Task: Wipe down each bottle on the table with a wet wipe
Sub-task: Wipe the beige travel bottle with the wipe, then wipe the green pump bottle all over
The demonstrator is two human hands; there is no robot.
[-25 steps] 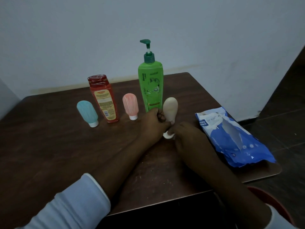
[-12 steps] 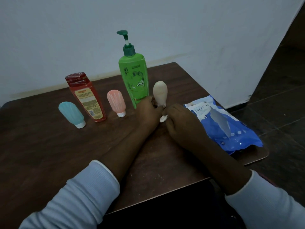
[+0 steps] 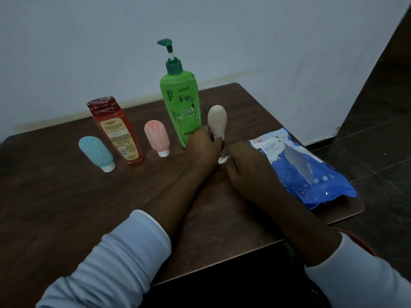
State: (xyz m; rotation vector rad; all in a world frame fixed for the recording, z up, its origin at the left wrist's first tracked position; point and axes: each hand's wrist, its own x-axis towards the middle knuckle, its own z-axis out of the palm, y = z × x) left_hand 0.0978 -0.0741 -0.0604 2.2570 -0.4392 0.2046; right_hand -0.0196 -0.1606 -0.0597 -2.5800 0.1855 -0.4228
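Note:
A small beige squeeze bottle [image 3: 217, 120] stands cap-down on the brown table [image 3: 66, 207], and my left hand [image 3: 203, 147] grips its lower part. My right hand [image 3: 246, 167] is closed on a small white wet wipe [image 3: 223, 160] at the bottle's base, so the cap is hidden. Behind my left hand stands a tall green pump bottle [image 3: 180, 101]. To its left are a pink squeeze bottle [image 3: 156, 137], a red bottle [image 3: 115, 130] and a teal squeeze bottle [image 3: 95, 152], all standing untouched.
A blue pack of wet wipes [image 3: 304, 170] lies at the table's right edge, close to my right hand. A white wall rises behind the table. Dark tiled floor shows on the right, and a red rim peeks out below my right forearm.
The view has shifted slightly; my hands stay on the beige bottle, with the wipe still at its base. The other bottles and the pack have not moved.

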